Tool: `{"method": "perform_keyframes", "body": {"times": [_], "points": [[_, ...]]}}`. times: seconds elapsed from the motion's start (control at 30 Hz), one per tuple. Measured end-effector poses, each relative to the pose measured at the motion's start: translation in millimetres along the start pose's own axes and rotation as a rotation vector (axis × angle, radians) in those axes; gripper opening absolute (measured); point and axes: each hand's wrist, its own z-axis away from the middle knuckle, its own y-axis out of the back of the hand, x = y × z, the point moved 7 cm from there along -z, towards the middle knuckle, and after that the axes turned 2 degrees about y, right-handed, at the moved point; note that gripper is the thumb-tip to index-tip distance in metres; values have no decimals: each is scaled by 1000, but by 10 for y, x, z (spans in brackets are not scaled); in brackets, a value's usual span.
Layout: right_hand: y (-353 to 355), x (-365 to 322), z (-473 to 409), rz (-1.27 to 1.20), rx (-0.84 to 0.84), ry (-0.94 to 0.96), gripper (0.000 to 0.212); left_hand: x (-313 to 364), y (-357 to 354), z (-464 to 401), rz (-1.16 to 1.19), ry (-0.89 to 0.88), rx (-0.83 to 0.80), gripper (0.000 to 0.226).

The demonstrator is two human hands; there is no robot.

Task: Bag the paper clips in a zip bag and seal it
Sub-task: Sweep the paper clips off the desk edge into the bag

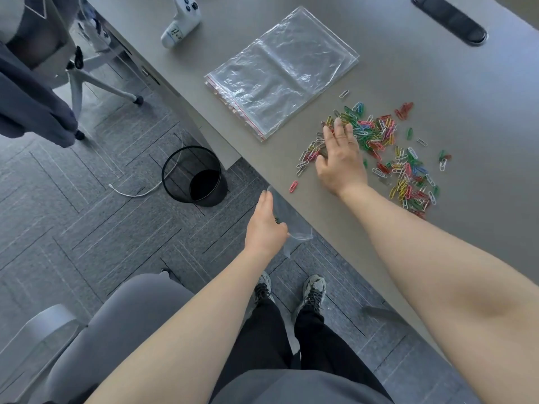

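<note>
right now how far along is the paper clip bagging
Early. Done: the left hand holds a clear zip bag just off the table edge; few if any clips seem to be inside. In hand: the right hand lies flat on the pile of paper clips, apparently gathering them. Left: nearly all clips are spread on the table, and sealing has not begun. Spare bags lie unused.

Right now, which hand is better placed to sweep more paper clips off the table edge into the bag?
The right hand. It lies flat, fingers spread, on the paper clips on the table. The left hand is occupied, holding a clear zip bag below the table edge.
</note>
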Motion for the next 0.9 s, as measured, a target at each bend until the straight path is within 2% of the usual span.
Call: {"method": "perform_keyframes", "body": {"times": [0.3, 0.57, 0.9], "points": [[-120, -28, -226, 35, -125, 79, 59, -4, 45, -42, -1, 3, 34, 79], [-285, -214, 60, -32, -77, 218, 61, 32, 31, -24, 68, 18, -14, 84], [-482, -446, 500, -42, -74, 345, 56, 9, 68, -58, -5, 2, 30, 85]]}}
